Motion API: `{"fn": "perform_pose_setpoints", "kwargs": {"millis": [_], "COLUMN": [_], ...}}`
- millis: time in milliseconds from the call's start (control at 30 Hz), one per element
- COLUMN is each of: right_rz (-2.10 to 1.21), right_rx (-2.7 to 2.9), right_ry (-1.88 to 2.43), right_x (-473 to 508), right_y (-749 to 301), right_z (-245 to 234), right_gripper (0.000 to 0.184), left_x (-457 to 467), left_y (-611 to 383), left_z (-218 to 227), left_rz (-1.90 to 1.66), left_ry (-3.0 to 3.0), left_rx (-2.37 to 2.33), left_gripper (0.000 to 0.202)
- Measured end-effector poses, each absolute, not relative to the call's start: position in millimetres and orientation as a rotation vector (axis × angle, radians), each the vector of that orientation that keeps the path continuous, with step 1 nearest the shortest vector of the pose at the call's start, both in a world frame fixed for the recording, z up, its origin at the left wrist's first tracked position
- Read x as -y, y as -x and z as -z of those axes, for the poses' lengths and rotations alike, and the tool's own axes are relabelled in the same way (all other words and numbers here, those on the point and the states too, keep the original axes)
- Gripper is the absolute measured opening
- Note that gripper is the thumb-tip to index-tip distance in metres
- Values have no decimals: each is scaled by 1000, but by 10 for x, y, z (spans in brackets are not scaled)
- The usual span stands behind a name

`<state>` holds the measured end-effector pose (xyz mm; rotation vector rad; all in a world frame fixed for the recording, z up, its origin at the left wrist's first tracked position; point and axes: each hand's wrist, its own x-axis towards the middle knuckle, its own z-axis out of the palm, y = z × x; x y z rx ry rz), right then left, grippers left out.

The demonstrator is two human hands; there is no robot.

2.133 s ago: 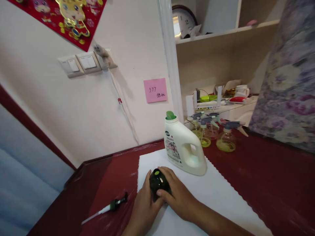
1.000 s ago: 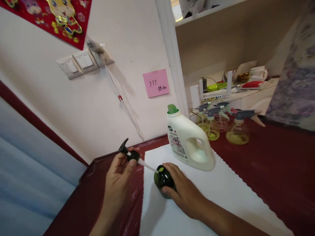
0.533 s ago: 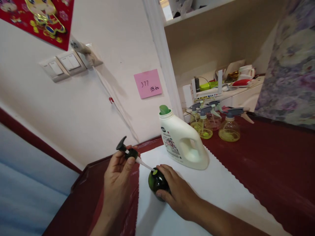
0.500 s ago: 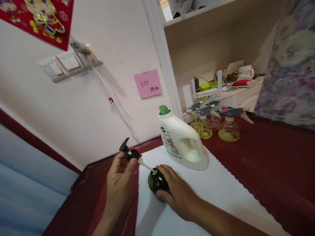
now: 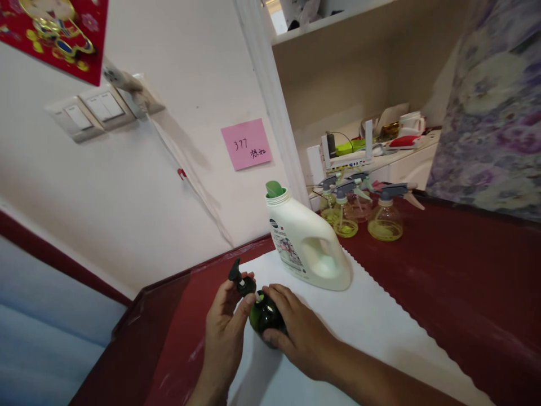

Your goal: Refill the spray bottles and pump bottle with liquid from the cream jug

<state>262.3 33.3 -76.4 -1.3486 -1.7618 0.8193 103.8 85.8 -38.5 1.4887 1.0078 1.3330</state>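
dark red surface [image 5: 443, 282] against a white wall, with a white mat [image 5: 380, 338] laid on it and a big white detergent jug [image 5: 308, 242] plus a few spray bottles [image 5: 382, 217] behind. small round dark green bottle [image 5: 262, 316] stood on the mat's near-left end, the right hand [image 5: 296, 332] cupped round its side in a closed grip while the left hand [image 5: 226, 330] pinched the black pump head [image 5: 240, 280] between thumb and fingertips right at the bottle's mouth. bottle looked glossy, hard and light, probably slippery and easy to tip, so wrapping the belly seemed the safest hold; the pump looked like thin rigid plastic, best taken at the collar, not the nozzle.
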Motion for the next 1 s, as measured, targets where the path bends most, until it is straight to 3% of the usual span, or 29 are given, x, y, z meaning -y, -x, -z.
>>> {"fn": "perform_pose_setpoints", "kwargs": {"millis": [267, 667, 1000], "right_rz": [-821, -841, -829], "right_rx": [1734, 1725, 1727], "right_ry": [1333, 1350, 1333], "right_x": [-334, -336, -349], "right_y": [-2632, -2627, -2637], "right_z": [744, 723, 751], "right_gripper": [77, 78, 76], "left_x": [-827, -826, -923], "left_y": [-1025, -1026, -1063], "left_z": [575, 703, 571], "left_rz": [-1171, -1217, -1315], "left_ry": [-1582, -1473, -1815], "left_rx": [-1087, -1137, -1151], "left_gripper": [37, 50, 25]}}
